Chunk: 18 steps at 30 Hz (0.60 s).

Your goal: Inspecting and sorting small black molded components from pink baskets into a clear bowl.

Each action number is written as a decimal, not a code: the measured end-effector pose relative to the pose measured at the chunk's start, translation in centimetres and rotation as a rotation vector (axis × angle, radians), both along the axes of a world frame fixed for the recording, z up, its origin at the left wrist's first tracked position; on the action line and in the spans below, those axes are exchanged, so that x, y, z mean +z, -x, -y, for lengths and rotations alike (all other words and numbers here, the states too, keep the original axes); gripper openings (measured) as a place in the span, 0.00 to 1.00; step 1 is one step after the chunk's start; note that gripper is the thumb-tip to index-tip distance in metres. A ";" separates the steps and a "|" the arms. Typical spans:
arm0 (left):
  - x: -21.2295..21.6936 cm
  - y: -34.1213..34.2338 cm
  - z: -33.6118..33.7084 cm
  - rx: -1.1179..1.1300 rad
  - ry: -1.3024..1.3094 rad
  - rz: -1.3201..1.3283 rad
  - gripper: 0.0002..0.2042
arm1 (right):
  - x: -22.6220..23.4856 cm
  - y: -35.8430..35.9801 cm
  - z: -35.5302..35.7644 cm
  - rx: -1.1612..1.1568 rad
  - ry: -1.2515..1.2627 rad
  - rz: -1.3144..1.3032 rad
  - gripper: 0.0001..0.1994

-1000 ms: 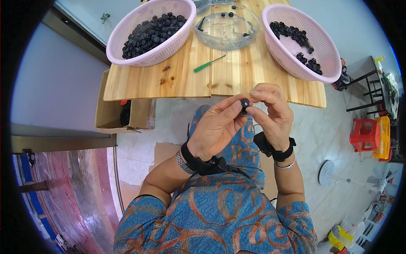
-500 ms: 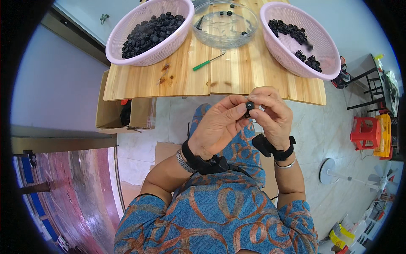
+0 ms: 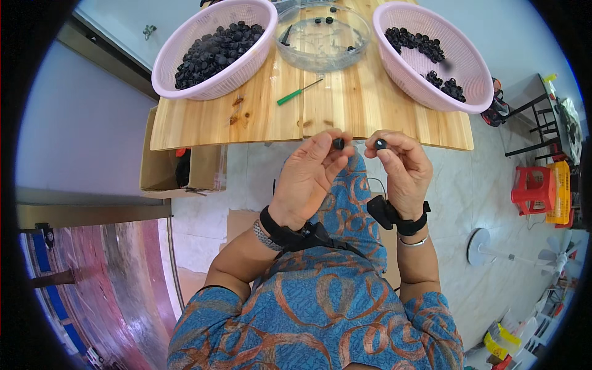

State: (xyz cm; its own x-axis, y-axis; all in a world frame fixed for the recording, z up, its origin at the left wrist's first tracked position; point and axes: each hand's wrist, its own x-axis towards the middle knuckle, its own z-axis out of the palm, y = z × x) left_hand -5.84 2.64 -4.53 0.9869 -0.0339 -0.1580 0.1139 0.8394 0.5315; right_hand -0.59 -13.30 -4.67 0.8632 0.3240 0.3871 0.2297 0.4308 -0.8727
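Wooden table (image 3: 246,120), far side: left basket (image 3: 213,46) full, right basket (image 3: 431,52) part-filled, so most pieces seem unprocessed. Near you, your left hand (image 3: 308,179) and right hand (image 3: 401,169) each pinch one small black part (image 3: 338,143), held apart.

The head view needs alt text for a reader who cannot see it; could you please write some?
Left hand and right hand each pinch a small black round part before a wooden table bearing two pink baskets of black parts, a clear bowl and a green-handled screwdriver.
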 end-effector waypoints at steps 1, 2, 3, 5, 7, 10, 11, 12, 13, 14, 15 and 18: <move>0.6 -0.1 0.2 0.064 -0.012 -0.032 0.12 | -0.1 0.0 0.1 -0.001 0.001 -0.001 0.11; 0.6 0.0 0.2 0.065 -0.013 -0.033 0.12 | -0.1 0.0 0.1 -0.012 0.005 -0.028 0.11; 0.7 0.0 0.1 0.084 -0.042 0.012 0.13 | -0.1 0.0 0.1 -0.023 0.010 -0.055 0.11; 0.8 0.1 0.0 0.101 -0.073 0.057 0.14 | -0.1 0.1 0.1 -0.031 0.021 -0.058 0.11; 0.9 0.2 -0.2 0.067 -0.085 0.074 0.14 | 0.0 0.3 0.1 -0.042 0.032 -0.059 0.11; 0.5 0.3 -0.1 0.056 -0.109 0.116 0.14 | 0.0 0.4 0.1 -0.064 0.118 -0.065 0.11; 0.5 0.4 -0.1 0.054 -0.110 0.116 0.14 | 0.1 0.5 -0.2 -0.103 0.124 0.013 0.11; 0.5 0.5 -0.1 0.063 -0.133 0.120 0.14 | 0.3 0.5 -0.4 -0.142 0.130 0.092 0.11; 0.6 0.6 -0.1 0.072 -0.157 0.123 0.14 | 0.6 0.5 -0.4 -0.144 0.128 0.091 0.11; 0.6 0.7 0.0 0.071 -0.158 0.123 0.14 | 0.9 0.4 -0.4 -0.168 0.211 0.201 0.11; 0.8 0.7 0.0 0.078 -0.192 0.124 0.14 | 1.2 0.4 -0.3 -0.191 0.293 0.310 0.11; 0.9 0.7 0.0 0.072 -0.218 0.134 0.14 | 1.6 0.5 -0.5 -0.219 0.319 0.331 0.11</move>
State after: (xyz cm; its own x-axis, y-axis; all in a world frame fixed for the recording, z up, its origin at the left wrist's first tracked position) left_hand -6.58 2.61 -3.63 0.9981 0.0575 -0.0216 -0.0255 0.7071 0.7066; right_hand -1.07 -12.84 -3.07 0.7721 0.2962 0.5622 0.5709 0.0652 -0.8184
